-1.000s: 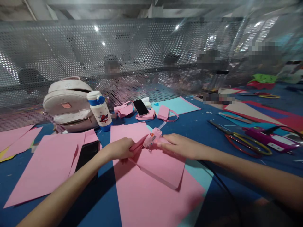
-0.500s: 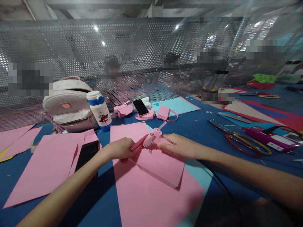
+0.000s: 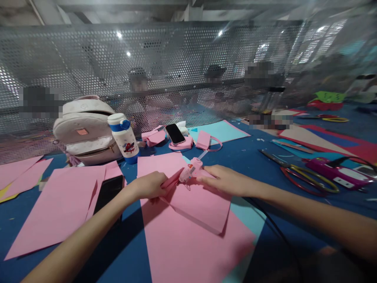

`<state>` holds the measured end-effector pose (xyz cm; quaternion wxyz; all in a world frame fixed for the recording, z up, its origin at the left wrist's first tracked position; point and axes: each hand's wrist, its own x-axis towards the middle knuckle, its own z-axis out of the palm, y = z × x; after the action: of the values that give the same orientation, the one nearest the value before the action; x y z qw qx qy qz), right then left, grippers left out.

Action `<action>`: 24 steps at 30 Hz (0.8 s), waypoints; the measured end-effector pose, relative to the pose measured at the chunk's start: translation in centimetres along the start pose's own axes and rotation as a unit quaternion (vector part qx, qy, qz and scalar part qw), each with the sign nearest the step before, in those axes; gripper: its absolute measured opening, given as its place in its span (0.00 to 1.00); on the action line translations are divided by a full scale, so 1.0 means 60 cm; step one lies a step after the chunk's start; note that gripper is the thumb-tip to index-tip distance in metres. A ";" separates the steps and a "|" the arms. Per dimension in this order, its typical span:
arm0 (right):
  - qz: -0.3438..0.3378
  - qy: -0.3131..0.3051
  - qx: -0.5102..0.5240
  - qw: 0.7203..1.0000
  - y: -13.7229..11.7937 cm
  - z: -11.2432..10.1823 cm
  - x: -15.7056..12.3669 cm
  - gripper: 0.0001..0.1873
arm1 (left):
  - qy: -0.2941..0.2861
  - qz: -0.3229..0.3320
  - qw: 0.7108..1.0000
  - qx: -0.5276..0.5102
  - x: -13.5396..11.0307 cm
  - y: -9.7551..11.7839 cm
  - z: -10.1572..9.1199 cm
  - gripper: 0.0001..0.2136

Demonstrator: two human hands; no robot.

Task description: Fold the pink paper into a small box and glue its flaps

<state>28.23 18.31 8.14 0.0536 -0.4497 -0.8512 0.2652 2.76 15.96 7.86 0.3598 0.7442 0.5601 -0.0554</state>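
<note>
My right hand is closed around the handle of a pink hot glue gun, with a clear glue stick poking out of its back end. The gun's nozzle points left and down, close to a raised flap of a folded pink paper piece. That flap is pinched in my left hand, whose fingertips are partly hidden behind it. Beneath lies a large pink sheet over a light blue sheet. Whether the nozzle touches the paper I cannot tell.
Scissors and a purple power strip lie to the right. A black cable trails from the gun. Left are a dark phone, a bottle and a backpack. Another phone sits at the back by small pink paper pieces.
The glue gun and my right hand have shifted very slightly right. My left hand stays in place on the pink paper.
</note>
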 end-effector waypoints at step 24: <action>-0.037 0.026 -0.247 0.968 -0.003 -0.001 -0.017 0.26 | -0.004 0.002 1.000 -0.003 -0.004 -0.002 0.000 0.08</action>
<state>28.70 17.43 8.43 -0.0277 -0.4237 -0.9048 0.0327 2.58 15.79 7.91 0.3646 0.7442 0.5568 -0.0561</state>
